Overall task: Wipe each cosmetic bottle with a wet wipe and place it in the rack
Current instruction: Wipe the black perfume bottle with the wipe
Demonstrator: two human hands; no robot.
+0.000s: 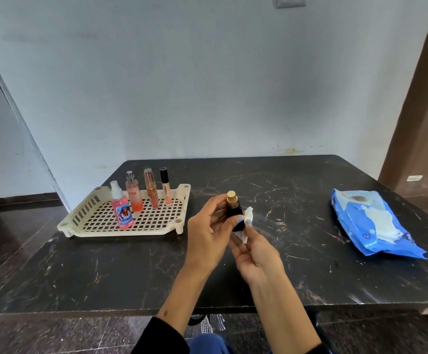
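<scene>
My left hand [207,233] grips a small black bottle with a gold cap [234,209] upright above the table's middle. My right hand [256,254] holds a crumpled white wet wipe [246,221] against the bottle's right side. The cream lattice rack [92,223] sits at the left of the table. Several bottles stand upright in it: a pink spray bottle with a blue label [122,205], a peach mist bottle [133,192], a rose-gold tube [151,189] and a black-capped lip gloss [165,186].
A blue pack of wet wipes [371,223] lies open at the right of the black marble table [105,272]. The wall stands right behind the table's far edge. A brown door frame is at the far right.
</scene>
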